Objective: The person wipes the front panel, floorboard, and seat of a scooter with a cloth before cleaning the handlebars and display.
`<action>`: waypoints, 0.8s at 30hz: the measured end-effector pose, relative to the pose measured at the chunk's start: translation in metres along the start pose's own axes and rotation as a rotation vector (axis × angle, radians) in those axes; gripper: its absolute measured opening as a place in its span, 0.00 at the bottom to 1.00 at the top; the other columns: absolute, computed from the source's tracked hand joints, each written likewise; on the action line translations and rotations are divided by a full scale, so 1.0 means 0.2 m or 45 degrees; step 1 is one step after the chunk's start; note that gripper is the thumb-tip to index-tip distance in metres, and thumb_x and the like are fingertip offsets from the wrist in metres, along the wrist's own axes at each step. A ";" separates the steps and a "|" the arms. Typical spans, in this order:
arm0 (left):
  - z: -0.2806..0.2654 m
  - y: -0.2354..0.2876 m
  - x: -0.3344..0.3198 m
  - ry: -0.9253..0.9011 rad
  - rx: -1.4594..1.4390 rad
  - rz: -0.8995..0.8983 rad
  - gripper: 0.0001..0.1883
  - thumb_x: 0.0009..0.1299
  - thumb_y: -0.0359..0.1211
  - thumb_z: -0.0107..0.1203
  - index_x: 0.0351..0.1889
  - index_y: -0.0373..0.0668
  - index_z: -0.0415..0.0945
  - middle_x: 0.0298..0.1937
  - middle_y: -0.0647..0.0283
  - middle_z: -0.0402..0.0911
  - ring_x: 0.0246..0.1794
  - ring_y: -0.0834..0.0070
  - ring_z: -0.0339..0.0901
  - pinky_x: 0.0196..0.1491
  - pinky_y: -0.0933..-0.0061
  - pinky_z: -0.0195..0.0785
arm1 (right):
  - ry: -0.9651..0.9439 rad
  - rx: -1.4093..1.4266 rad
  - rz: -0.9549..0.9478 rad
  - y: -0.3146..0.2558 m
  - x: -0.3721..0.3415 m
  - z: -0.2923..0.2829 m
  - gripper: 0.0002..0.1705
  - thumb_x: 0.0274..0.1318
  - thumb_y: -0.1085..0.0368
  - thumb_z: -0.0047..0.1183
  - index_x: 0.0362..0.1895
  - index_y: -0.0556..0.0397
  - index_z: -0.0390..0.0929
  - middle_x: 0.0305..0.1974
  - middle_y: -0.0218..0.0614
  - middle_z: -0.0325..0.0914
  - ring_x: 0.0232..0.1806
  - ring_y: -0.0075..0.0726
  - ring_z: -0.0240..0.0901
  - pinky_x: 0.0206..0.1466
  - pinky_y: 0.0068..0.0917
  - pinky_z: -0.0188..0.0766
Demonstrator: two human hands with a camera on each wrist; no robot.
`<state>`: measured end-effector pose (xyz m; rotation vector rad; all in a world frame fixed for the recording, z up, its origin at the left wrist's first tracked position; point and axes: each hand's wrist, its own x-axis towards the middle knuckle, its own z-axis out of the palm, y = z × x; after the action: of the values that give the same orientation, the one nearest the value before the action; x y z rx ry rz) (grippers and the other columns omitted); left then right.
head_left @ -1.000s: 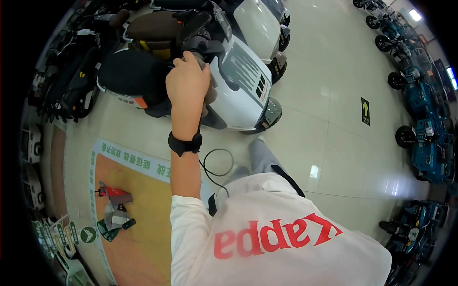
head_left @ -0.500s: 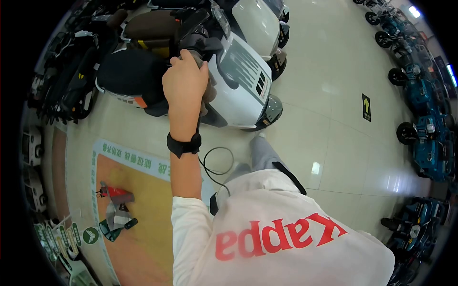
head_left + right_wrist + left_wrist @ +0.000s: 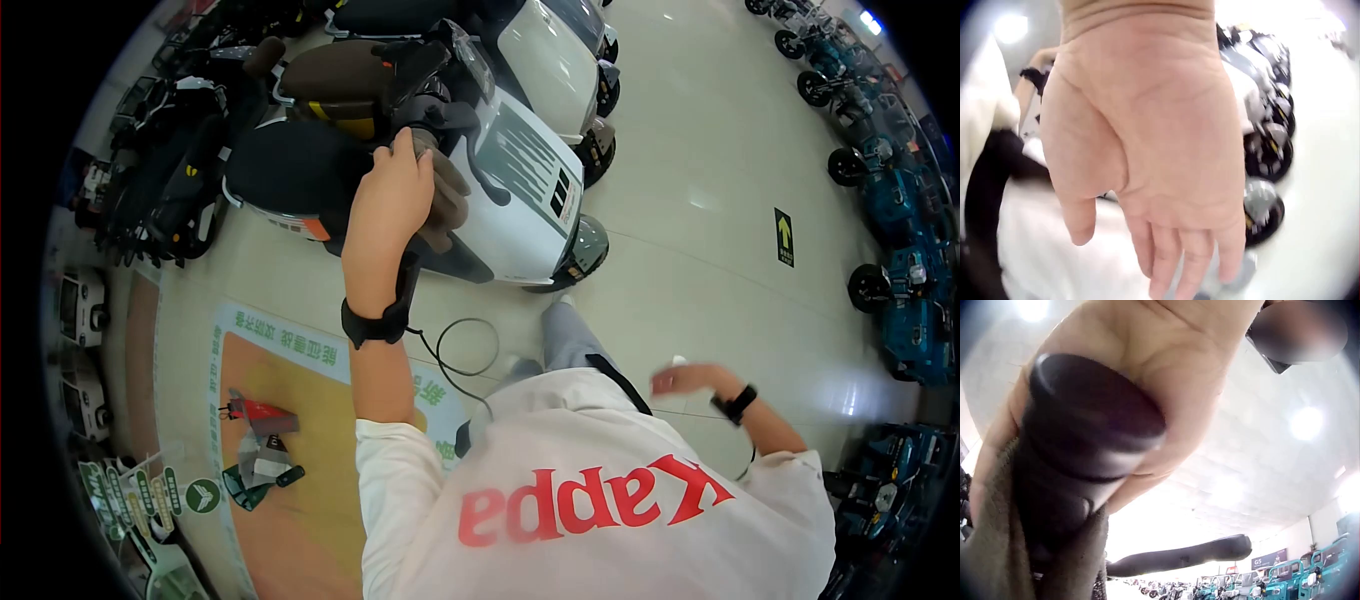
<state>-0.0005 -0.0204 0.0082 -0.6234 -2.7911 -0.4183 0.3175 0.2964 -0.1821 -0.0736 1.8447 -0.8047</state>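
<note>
Over the handlebar of a white scooter [image 3: 515, 245], my left hand [image 3: 388, 205] holds a grey-brown cloth [image 3: 448, 205]. The left wrist view has the palm of that hand [image 3: 1169, 381] just above the round end of a black handlebar grip [image 3: 1085, 431], the cloth [image 3: 994, 519] hanging around the grip. Parts of the left fingers are hidden behind grip and cloth. Away from the scooter, my right hand [image 3: 685, 379] is beside my body. Its palm [image 3: 1154, 125] faces the right wrist camera, fingers extended and holding nothing.
More scooters stand beyond this one, near its black seat [image 3: 295, 165]. Teal vehicles [image 3: 905, 300] line the right side. A red-and-grey item [image 3: 265, 415] lies on the orange floor mat [image 3: 330, 490]. A cable [image 3: 455, 375] loops beside my left forearm.
My right hand and forearm have come into the head view at the right. The left hand has shifted a little down along the handlebar, and more of the cloth shows beside it.
</note>
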 end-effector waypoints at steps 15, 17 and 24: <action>-0.10 0.05 -0.30 0.159 -0.545 -0.031 0.18 0.70 0.37 0.40 0.57 0.48 0.63 0.52 0.49 0.66 0.46 0.50 0.71 0.43 0.60 0.67 | 1.705 -0.401 -1.413 -1.55 0.37 -0.62 0.43 0.37 0.74 0.53 0.62 0.62 0.49 0.64 0.50 0.46 0.63 0.55 0.49 0.64 0.39 0.52; -0.07 0.02 -0.25 0.146 -0.670 -0.039 0.19 0.70 0.39 0.38 0.58 0.46 0.62 0.52 0.49 0.66 0.48 0.49 0.69 0.46 0.60 0.65 | 1.711 -0.309 -1.451 -1.60 0.43 -0.67 0.44 0.33 0.75 0.52 0.61 0.64 0.49 0.63 0.51 0.47 0.63 0.55 0.49 0.65 0.40 0.51; 0.01 -0.12 -0.04 -0.127 -0.979 -0.123 0.24 0.72 0.43 0.34 0.59 0.37 0.59 0.56 0.47 0.65 0.56 0.53 0.65 0.57 0.67 0.56 | 1.995 -0.504 -1.519 -1.66 0.57 -0.91 0.36 0.36 0.81 0.44 0.58 0.65 0.56 0.58 0.53 0.57 0.62 0.56 0.53 0.64 0.41 0.52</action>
<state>-0.0052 -0.0441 -0.0006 -0.6563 -2.6955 -1.5482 0.0101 0.0831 -0.0536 -1.1699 3.4841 -1.4700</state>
